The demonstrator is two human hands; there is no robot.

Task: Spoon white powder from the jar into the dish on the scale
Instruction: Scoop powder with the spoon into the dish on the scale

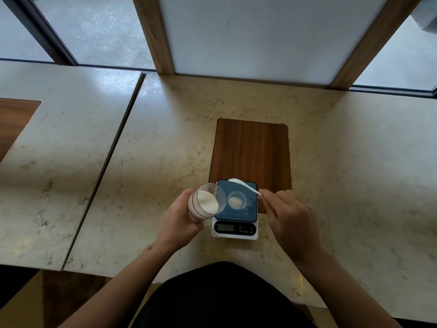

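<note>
My left hand [180,221] grips a clear jar [206,201] of white powder, tilted with its open mouth toward the scale. A small clear dish [236,200] holding a little white powder sits on the dark glass plate of a white digital scale [234,230]. My right hand [289,218] pinches the handle of a white spoon [243,184]. The spoon's bowl carries powder and hovers above the far edge of the scale, beyond the dish.
A dark wooden board [251,150] lies under the far part of the scale on the marble counter [153,162]. A seam separates a second counter slab on the left [59,150]. A wood-framed white panel [260,36] stands at the back.
</note>
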